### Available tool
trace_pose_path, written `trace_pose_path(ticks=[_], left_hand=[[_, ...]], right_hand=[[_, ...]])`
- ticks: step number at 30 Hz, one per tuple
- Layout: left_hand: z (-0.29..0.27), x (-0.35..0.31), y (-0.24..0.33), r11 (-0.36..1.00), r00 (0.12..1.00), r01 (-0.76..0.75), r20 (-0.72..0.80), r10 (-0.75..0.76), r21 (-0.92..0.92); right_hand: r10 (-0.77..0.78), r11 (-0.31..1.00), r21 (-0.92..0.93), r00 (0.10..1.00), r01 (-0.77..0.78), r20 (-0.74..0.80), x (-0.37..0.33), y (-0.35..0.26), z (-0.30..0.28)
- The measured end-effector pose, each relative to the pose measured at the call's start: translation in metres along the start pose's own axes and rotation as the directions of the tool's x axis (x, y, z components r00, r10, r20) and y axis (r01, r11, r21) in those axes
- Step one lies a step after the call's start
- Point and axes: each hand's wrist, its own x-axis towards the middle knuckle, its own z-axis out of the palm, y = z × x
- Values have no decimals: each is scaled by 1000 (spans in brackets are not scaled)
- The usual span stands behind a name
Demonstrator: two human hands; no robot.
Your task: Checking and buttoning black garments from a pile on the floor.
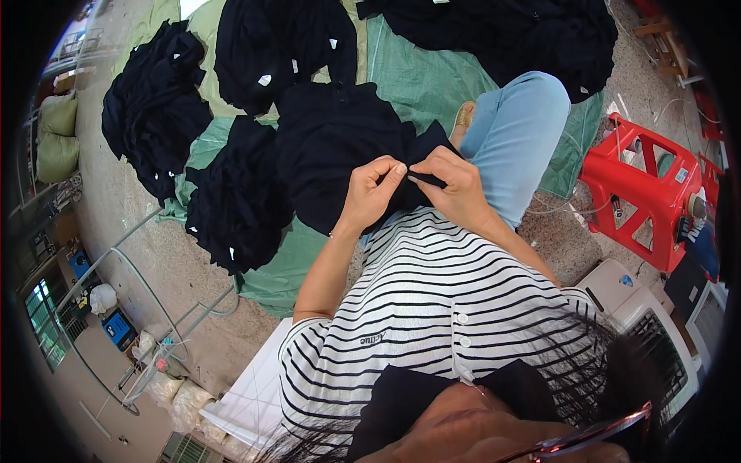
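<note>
A dark navy garment [332,139] of knit-looking cloth lies bunched across my lap. My left hand [372,194] is closed in a pinch at its edge, thumb pressed against the forefinger. Close beside it, my right hand [449,182] pinches a fold of the same garment, with cloth showing between thumb and fingers. The two sets of fingertips are nearly touching. Whatever small detail lies between them is too fine to make out.
Piles of dark garments [154,108] with small white tags lie around me on green sheeting [417,77]. A red plastic stool [637,193] stands at the right, near a white appliance with a grille [648,309]. Metal tubing [147,224] runs along the left.
</note>
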Motion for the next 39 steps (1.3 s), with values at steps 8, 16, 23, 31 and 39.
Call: trace_pose_path(ticks=[8,16,23,31,39], left_hand=[[-2,-6,5,991,991,131,35,-130,-40],[7,-10,1,986,987,148,-45,-151,-74],[22,-15,-7,951,968,118,-179,-174,-287],[20,-8,-1,831,904,233,-201,-376,-506],[-19,-22,55,643,930,-367,273,246,672]], right_hand=[[35,995,93,997,-40,62,-2,3,-4],[17,997,77,999,-20,36,-1,3,-4],[385,820,386,907,-422,173,-7,15,1],[437,702,527,874,-478,211,-4,23,19],[-363,856,398,932,330,9,29,-56,-120]])
